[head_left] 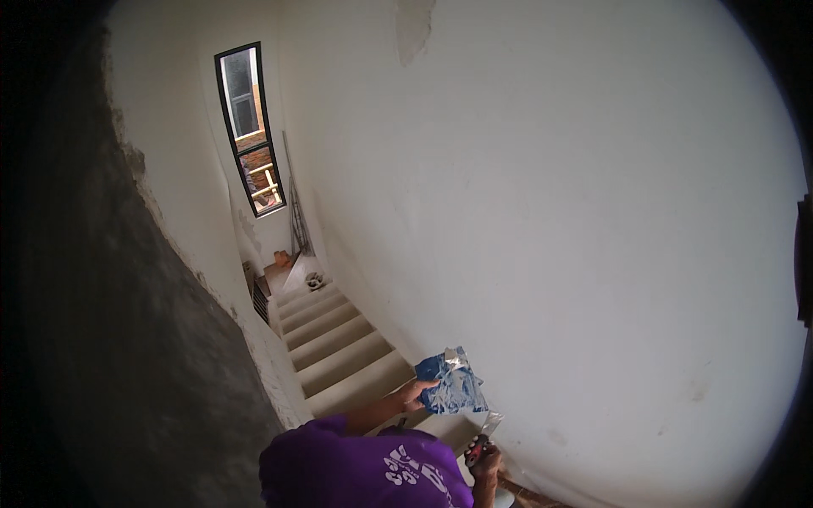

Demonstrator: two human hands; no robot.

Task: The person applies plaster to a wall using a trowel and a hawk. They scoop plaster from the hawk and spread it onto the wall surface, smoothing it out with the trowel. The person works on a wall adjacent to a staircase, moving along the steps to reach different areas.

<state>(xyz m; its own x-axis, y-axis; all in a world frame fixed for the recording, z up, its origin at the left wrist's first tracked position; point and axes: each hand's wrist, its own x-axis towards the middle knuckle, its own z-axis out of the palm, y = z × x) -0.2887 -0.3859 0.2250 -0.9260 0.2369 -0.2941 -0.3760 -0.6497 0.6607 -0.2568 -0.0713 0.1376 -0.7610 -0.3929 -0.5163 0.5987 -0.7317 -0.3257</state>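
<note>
My left hand grips a blue plasterer's hawk by its near left edge, with the thumb on top. White plaster is smeared across the board and sits in a small lump near its far edge. Closed around the dark and red handle of a putty knife, my right hand is lower and to the right. The knife's pale blade points up toward the hawk's near right corner. Both tools are close to the white wall on the right.
Light-coloured stairs descend away from me toward a landing, where a coiled item and an orange-brown object lie. Long thin poles lean in the corner beside a narrow dark-framed window. A rough-edged grey wall stands left.
</note>
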